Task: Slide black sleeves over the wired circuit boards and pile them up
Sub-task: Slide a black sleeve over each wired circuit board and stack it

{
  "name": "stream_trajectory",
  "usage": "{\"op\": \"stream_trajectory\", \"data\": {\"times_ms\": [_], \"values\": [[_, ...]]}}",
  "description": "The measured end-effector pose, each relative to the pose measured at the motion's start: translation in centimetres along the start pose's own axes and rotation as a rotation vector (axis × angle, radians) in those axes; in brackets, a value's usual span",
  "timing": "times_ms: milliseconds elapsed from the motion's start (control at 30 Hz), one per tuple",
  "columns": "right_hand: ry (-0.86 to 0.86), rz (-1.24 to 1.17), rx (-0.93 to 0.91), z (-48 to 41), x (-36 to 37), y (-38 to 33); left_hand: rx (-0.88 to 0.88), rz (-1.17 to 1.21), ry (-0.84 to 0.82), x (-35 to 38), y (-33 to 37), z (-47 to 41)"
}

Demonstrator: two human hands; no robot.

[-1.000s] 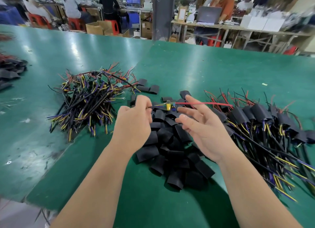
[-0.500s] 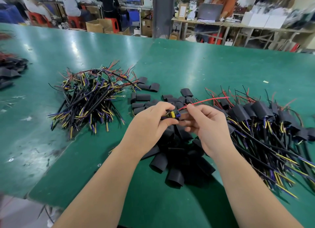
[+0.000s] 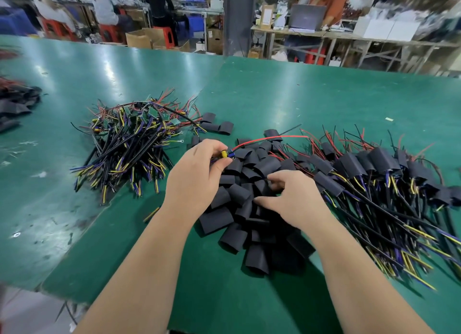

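- The left hand [image 3: 197, 176], just left of centre, has its fingers clamped on a wired circuit board [image 3: 227, 154], held above the surface [image 3: 324, 96]. The board's red lead [image 3: 272, 138] trails off toward 2 o'clock. The pinch sits near the board's end, so the board could twist or slip once a sleeve is pushed against it.
- The right hand [image 3: 291, 199], just right of centre, has its fingers [image 3: 275, 182] curled down into the heap of black sleeves [image 3: 232, 236] that spreads toward 6 o'clock. Whether they are clamped on one I cannot tell. The sleeves lie overlapped, so two could lift together, or a flattened one could come up and refuse to open.
- The loose red lead may snag on the sleeve mouth or bunch up inside rather than thread through.
- The sleeved pile [image 3: 374, 164] at 3 o'clock touches the heap's edge, so the right hand could drag its wires along. The bare boards [image 3: 129, 139] at 10 o'clock lie apart and look safe.
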State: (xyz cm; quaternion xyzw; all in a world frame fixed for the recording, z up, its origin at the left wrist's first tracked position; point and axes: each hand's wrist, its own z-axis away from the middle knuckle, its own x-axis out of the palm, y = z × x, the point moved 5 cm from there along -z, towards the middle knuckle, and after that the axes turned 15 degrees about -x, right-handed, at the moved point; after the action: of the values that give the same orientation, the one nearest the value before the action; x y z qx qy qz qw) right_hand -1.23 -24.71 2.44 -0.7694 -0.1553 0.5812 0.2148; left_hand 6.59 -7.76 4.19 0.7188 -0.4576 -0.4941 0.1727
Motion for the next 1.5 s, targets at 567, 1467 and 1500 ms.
{"op": "stream_trajectory", "data": {"times_ms": [567, 1467, 1500], "values": [[0.710, -1.868, 0.153, 0.5, -2.8, 2.2, 0.068, 0.101, 0.066, -0.6, 0.8, 0.2], [0.385, -1.483, -0.019, 0.0, -2.4, 0.2, 0.116, 0.181, -0.081, 1.0, 1.8, 1.2], [0.354, -1.463, -0.047, 0.0, -1.8, -0.5, 0.134, 0.192, -0.090, 1.1, 2.1, 1.3]]}}
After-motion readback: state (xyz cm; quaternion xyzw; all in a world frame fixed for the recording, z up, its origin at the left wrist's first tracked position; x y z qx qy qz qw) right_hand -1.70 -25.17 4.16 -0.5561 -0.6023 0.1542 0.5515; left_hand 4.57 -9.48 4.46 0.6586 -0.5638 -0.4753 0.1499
